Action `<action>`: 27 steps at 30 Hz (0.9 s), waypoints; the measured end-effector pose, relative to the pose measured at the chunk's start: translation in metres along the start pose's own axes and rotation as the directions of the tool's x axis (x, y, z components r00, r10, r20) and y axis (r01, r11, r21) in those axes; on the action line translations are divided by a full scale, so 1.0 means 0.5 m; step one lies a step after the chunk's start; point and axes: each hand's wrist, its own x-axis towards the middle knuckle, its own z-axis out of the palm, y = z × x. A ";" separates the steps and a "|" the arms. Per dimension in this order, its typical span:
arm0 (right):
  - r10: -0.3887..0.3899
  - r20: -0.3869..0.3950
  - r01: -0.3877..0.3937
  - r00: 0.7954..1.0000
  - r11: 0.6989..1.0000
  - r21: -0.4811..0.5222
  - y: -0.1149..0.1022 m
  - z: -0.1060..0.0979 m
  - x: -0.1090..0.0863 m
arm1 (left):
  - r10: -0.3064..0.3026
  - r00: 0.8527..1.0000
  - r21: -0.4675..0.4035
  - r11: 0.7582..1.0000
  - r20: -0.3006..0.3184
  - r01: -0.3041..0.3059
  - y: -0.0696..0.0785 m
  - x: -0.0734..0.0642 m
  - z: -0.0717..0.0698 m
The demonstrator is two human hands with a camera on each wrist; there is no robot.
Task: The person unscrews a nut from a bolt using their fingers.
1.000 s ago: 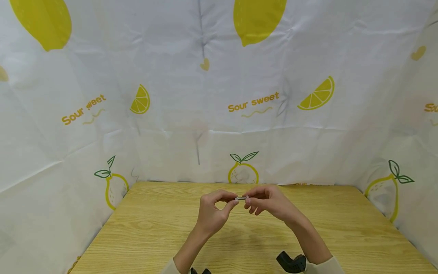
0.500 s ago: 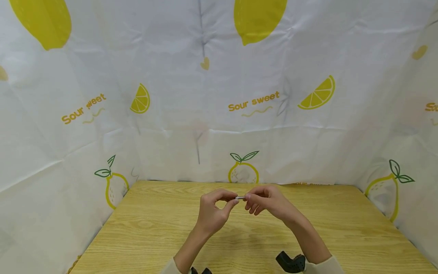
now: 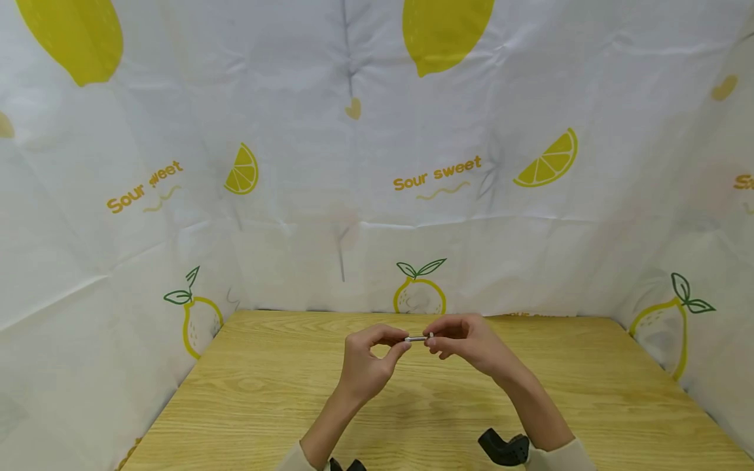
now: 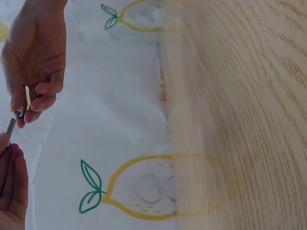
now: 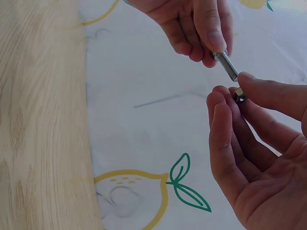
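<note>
A silver threaded bolt (image 5: 227, 66) lies between the thumb and fingers of my left hand (image 3: 364, 366), its threaded end pointing at my right hand (image 3: 476, 347). My right thumb and fingers pinch a small metal nut (image 5: 240, 94). The nut is just off the bolt's tip, with a narrow gap visible in both wrist views. Both hands are raised over the wooden table. The bolt's other end is hidden by my left fingers (image 5: 211, 33). In the left wrist view, the bolt (image 4: 10, 127) is partly cut off by my left hand at the edge.
The wood-grain table (image 3: 265, 405) stretches beneath both arms. White cloth (image 3: 294, 196) with lemon prints hangs behind it and along both sides. A black wrist device (image 3: 503, 447) sits at my right sleeve.
My right hand came in closer along the bolt, then drew back slightly to the right with the nut, so more of the bolt shows. My left hand has stayed nearly still.
</note>
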 end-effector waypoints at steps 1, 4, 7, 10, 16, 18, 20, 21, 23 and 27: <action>-0.003 -0.006 0.003 1.000 1.000 -0.011 0.000 -0.001 -0.001 | -0.007 1.000 -0.003 1.000 0.000 0.007 -0.002 0.000 0.000; -0.004 -0.019 0.003 1.000 0.999 -0.032 0.000 -0.005 -0.004 | -0.038 0.999 -0.010 0.999 0.005 0.038 -0.005 -0.002 0.000; -0.007 -0.025 0.006 1.000 0.999 -0.044 0.003 -0.009 -0.009 | -0.090 0.996 -0.025 0.996 0.023 0.091 -0.006 -0.002 -0.001; 0.015 -0.048 -0.017 0.999 0.999 -0.049 0.006 -0.013 -0.014 | -0.159 0.986 -0.040 0.986 0.050 0.161 -0.007 -0.004 -0.005; 0.094 -0.083 -0.095 0.992 0.995 -0.016 0.013 -0.019 -0.018 | -0.327 0.936 -0.036 0.942 0.131 0.335 -0.023 -0.012 -0.014; 0.097 -0.078 -0.098 0.992 0.995 -0.017 0.014 -0.021 -0.018 | -0.363 0.916 -0.018 0.928 0.172 0.371 -0.032 -0.016 -0.016; 0.100 -0.079 -0.102 0.992 0.994 -0.024 0.015 -0.022 -0.018 | -0.376 0.901 0.010 0.924 0.214 0.383 -0.044 -0.020 -0.017; 0.101 -0.079 -0.103 0.992 0.994 -0.025 0.016 -0.022 -0.018 | -0.384 0.893 0.025 0.921 0.236 0.389 -0.050 -0.022 -0.017; 0.107 -0.079 -0.110 0.991 0.994 -0.026 0.019 -0.023 -0.019 | -0.393 0.877 0.065 0.918 0.276 0.391 -0.064 -0.026 -0.017; 0.113 -0.060 -0.115 0.992 0.993 -0.033 0.027 -0.024 -0.018 | -0.433 0.828 0.155 0.901 0.356 0.404 -0.090 -0.035 -0.018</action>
